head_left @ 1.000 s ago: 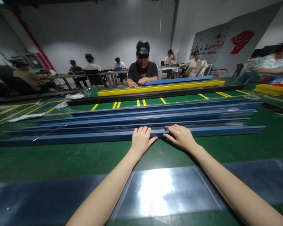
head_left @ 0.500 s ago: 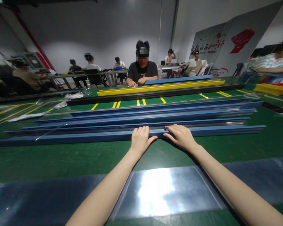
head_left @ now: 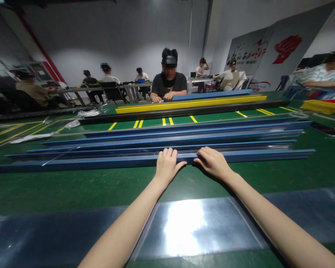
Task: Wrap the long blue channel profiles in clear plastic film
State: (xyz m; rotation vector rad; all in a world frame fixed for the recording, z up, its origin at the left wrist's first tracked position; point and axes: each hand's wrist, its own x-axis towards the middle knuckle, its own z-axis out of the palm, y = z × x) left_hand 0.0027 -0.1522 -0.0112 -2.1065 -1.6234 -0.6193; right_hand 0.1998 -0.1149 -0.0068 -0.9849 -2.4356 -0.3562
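Note:
A long blue strip (head_left: pixel 100 162) lies crosswise on the green surface, the nearest of several blue strips (head_left: pixel 184 139) stacked side by side. My left hand (head_left: pixel 166 166) curls its fingers over the strip's top edge near the middle, thumb below. My right hand (head_left: pixel 213 161) grips the same strip just to the right, fingers folded over its far edge. The two hands are a short gap apart.
A glossy dark sheet (head_left: pixel 190 227) lies under my forearms. Beyond the blue strips run a black strip (head_left: pixel 184 111) and a yellow strip (head_left: pixel 190 103). A person in a black shirt (head_left: pixel 169 83) works opposite. Other people sit at tables behind and at right.

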